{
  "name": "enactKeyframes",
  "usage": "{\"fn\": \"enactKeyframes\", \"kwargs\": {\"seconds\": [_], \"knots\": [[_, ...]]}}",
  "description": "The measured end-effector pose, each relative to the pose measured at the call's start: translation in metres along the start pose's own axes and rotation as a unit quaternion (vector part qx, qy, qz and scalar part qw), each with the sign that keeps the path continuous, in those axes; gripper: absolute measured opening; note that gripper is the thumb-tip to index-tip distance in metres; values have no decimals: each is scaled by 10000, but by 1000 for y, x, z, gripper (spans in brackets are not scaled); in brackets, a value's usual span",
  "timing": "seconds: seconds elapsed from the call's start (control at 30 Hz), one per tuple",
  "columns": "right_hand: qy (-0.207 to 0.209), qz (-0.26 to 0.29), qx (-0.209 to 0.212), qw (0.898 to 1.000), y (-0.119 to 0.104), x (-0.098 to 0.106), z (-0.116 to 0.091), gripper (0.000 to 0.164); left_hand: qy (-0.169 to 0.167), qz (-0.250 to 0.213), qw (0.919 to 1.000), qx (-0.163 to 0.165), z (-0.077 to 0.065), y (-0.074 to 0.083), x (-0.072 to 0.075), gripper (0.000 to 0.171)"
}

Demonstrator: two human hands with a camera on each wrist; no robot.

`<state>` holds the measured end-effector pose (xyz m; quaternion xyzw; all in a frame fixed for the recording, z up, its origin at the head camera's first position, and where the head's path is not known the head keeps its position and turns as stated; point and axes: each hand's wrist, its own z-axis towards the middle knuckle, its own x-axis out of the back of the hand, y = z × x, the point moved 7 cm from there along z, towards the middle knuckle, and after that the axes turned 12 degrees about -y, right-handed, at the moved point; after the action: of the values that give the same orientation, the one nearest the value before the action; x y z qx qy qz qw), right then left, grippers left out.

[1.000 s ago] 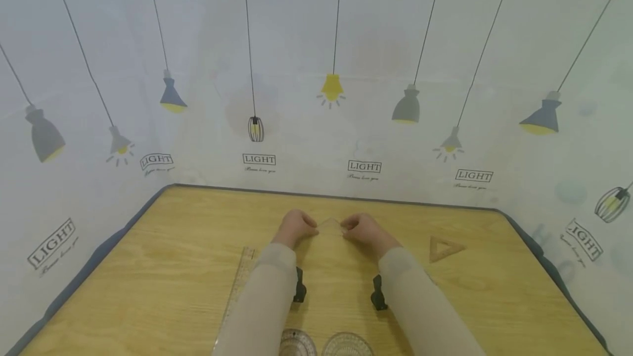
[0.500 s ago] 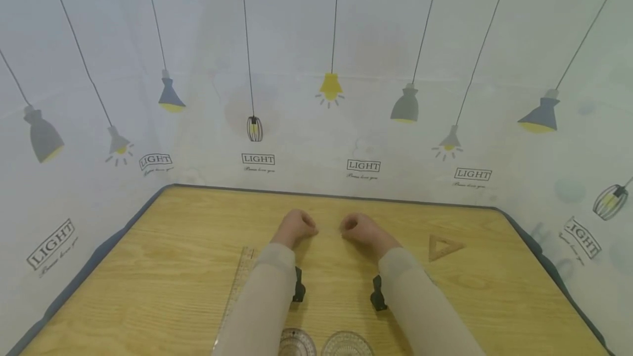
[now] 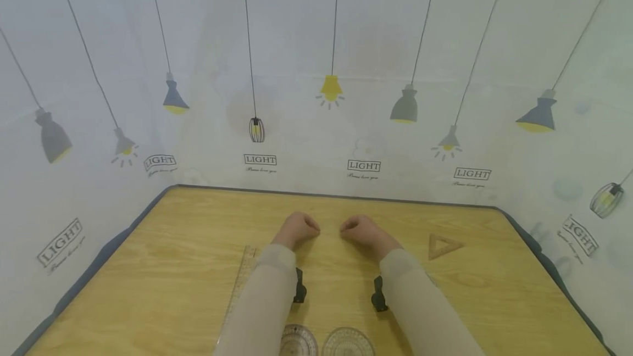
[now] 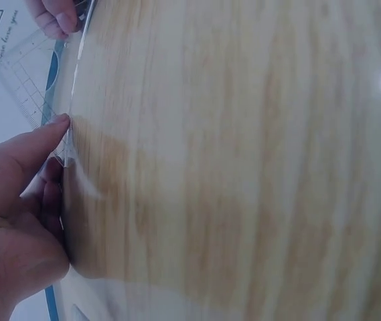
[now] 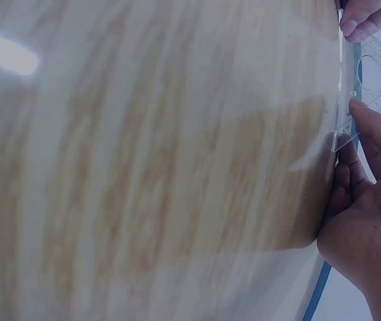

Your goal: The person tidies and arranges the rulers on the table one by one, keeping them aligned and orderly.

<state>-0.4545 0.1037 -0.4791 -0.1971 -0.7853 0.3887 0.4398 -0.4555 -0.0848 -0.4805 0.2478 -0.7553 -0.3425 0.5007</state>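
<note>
A clear set square (image 4: 19,72) with printed scale lines stands on edge on the wooden table between my two hands; in the head view it barely shows. My left hand (image 3: 296,228) pinches its left corner between thumb and fingers, as the left wrist view shows close up. On the opposite corner my right hand (image 3: 365,231) has the same pinch, with the thumb (image 5: 364,117) lying against the clear plastic. Both hands rest low over the tabletop, a short gap apart, and the pointed corner of the set square is directed away from the table.
A second set square (image 3: 432,247) lies flat to the right. Beside the left forearm is a long clear ruler (image 3: 239,276), partly covered by the sleeve. Two round protractors (image 3: 299,339) lie at the near edge. A printed curtain (image 3: 306,125) borders the table (image 3: 148,268).
The set square has tipped, so its peak seen between the hands a second ago no longer stands out in the head view. Both hands keep their pinch in nearly the same place.
</note>
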Motion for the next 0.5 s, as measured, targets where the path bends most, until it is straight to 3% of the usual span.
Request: {"fn": "enactKeyframes", "kwargs": {"seconds": [0.33, 0.5], "knots": [[229, -302, 143, 9992, 1, 2, -10, 16, -483, 354, 9982, 12, -9, 7, -6, 15], [215, -165, 212, 9994, -4, 5, -20, 15, -755, 526, 9957, -80, -10, 15, -9, 16]]}}
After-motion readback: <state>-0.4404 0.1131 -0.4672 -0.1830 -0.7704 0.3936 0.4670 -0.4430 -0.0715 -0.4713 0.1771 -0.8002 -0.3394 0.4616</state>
